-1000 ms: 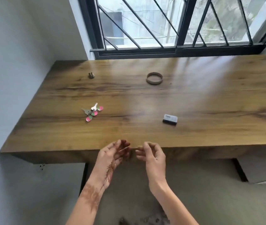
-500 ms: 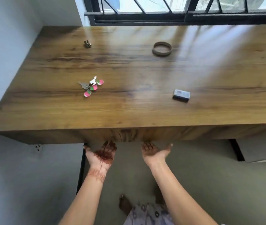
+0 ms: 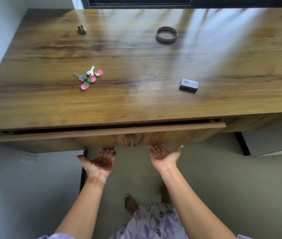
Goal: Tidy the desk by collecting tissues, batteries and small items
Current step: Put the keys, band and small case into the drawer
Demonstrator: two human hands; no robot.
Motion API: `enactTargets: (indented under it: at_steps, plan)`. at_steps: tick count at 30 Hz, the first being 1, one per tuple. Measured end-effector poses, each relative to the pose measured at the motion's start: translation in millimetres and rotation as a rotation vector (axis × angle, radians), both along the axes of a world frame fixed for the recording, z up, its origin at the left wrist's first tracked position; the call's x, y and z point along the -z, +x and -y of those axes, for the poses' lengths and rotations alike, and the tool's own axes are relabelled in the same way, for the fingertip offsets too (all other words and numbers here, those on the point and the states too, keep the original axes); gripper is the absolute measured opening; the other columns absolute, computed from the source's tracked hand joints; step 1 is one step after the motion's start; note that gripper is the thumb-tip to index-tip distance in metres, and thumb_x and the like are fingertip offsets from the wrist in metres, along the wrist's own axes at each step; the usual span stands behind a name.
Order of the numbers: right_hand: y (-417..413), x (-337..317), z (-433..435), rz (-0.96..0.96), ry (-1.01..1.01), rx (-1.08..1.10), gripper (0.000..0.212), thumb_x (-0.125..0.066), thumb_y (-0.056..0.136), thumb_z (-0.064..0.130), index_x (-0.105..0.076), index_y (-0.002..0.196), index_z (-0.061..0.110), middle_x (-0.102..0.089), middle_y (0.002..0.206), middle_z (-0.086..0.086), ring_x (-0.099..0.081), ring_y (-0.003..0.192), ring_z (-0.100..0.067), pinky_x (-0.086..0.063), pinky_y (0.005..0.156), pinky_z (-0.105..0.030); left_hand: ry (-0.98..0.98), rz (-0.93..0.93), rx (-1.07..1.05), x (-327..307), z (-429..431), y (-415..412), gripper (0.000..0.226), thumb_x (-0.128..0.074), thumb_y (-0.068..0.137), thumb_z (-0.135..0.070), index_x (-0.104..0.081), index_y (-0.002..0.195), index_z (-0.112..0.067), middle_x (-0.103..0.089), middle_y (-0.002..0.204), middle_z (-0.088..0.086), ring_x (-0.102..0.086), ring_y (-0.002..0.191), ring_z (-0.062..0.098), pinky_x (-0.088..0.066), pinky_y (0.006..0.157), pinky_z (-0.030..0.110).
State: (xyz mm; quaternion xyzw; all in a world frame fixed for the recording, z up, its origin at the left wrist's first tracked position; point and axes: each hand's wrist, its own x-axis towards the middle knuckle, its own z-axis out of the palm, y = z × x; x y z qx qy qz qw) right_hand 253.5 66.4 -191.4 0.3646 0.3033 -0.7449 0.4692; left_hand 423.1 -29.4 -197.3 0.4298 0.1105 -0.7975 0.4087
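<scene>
Sliding out from under the desk [image 3: 136, 104], the drawer [image 3: 50, 142] now shows a dark gap along its top edge, where half a second ago its front sat flush. Both palms face up at its lower edge. The left hand [image 3: 100, 163] and right hand [image 3: 165, 155] stretch their fingers forward with the tips hidden beneath the front, so I cannot tell whether they hook it. With storage opening, collecting can likely begin: keys [image 3: 89, 77] near left, a small box [image 3: 188, 85] near right, a ring [image 3: 166, 34] and a small brown object [image 3: 82, 29] far back, all untouched.
</scene>
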Motion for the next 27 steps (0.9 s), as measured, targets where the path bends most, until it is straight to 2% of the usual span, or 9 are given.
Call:
enactTargets:
  at_steps: [10,12,14,16,18,20,23,25,27]
  plan:
    - [16,-4,-29,-0.09,0.07,-0.143,0.092,-0.018,0.087,0.07,-0.014,0.145,-0.001,-0.02,0.153,-0.018,-0.019,0.142,-0.028,-0.011,0.117,-0.038,-0.001,0.001,0.057,-8,-24,23,0.099,-0.026,0.082,-0.074,-0.018,0.144,0.003,-0.02,0.152,0.023,-0.021,0.141,0.035,-0.014,0.116,0.047]
    - [19,-4,-32,-0.137,0.107,-0.181,0.088,-0.017,0.089,0.067,-0.02,0.143,-0.003,-0.028,0.149,-0.019,-0.027,0.139,-0.029,-0.016,0.115,-0.038,-0.013,0.027,0.083,-12,-27,23,0.096,-0.023,0.084,-0.072,-0.019,0.144,0.003,-0.023,0.152,0.022,-0.024,0.14,0.035,-0.015,0.116,0.045]
    - [25,-11,-37,-0.273,0.208,-0.286,0.074,-0.023,0.095,0.055,-0.034,0.136,-0.005,-0.043,0.139,-0.022,-0.044,0.127,-0.031,-0.028,0.11,-0.038,-0.084,0.164,0.241,-20,-33,23,0.087,-0.02,0.089,-0.067,-0.028,0.141,0.002,-0.033,0.148,0.02,-0.033,0.137,0.032,-0.02,0.115,0.042]
    - [35,-25,-43,-0.524,0.354,-0.411,0.051,-0.032,0.1,0.037,-0.049,0.122,-0.006,-0.061,0.117,-0.021,-0.061,0.103,-0.029,-0.042,0.099,-0.036,-0.342,0.499,0.599,-37,-47,23,0.067,-0.023,0.096,-0.051,-0.042,0.134,0.001,-0.049,0.138,0.016,-0.046,0.128,0.029,-0.031,0.11,0.036]
    - [46,-44,-49,-0.885,0.475,-0.455,0.033,-0.041,0.099,0.026,-0.061,0.104,0.0,-0.069,0.092,-0.01,-0.067,0.084,-0.021,-0.05,0.087,-0.031,-0.738,0.932,0.874,-49,-61,26,0.043,-0.038,0.097,-0.032,-0.056,0.123,-0.003,-0.062,0.118,0.005,-0.056,0.117,0.024,-0.039,0.099,0.025]
    - [54,-63,-53,-1.346,0.543,-0.437,0.025,-0.046,0.097,0.024,-0.064,0.087,0.011,-0.068,0.082,-0.001,-0.065,0.079,-0.012,-0.05,0.077,-0.02,-1.201,1.268,0.874,-62,-68,31,0.028,-0.05,0.094,-0.022,-0.065,0.114,-0.009,-0.066,0.108,-0.001,-0.061,0.107,0.016,-0.043,0.09,0.019]
    - [50,-72,-44,-2.06,0.57,-0.433,0.027,-0.047,0.092,0.026,-0.065,0.096,0.006,-0.066,0.095,-0.005,-0.058,0.093,-0.011,-0.048,0.087,-0.022,-1.755,1.521,0.695,-68,-57,29,0.031,-0.052,0.089,-0.019,-0.063,0.116,-0.009,-0.065,0.119,0.005,-0.057,0.114,0.017,-0.043,0.101,0.031]
    - [43,-64,-31,-2.355,0.68,-0.619,0.041,-0.045,0.09,0.033,-0.061,0.112,0.002,-0.062,0.116,-0.012,-0.053,0.115,-0.022,-0.039,0.104,-0.035,-1.828,1.683,0.758,-69,-44,23,0.047,-0.052,0.089,-0.024,-0.049,0.131,-0.005,-0.049,0.138,0.009,-0.041,0.132,0.025,-0.03,0.11,0.039]
    - [40,-55,-26,-2.475,0.846,-0.896,0.059,-0.038,0.09,0.046,-0.052,0.126,0.0,-0.055,0.131,-0.014,-0.044,0.129,-0.028,-0.024,0.113,-0.039,-1.748,1.823,0.94,-66,-36,20,0.064,-0.045,0.093,-0.037,-0.02,0.142,-0.005,-0.018,0.15,0.009,-0.013,0.142,0.025,-0.012,0.116,0.04]
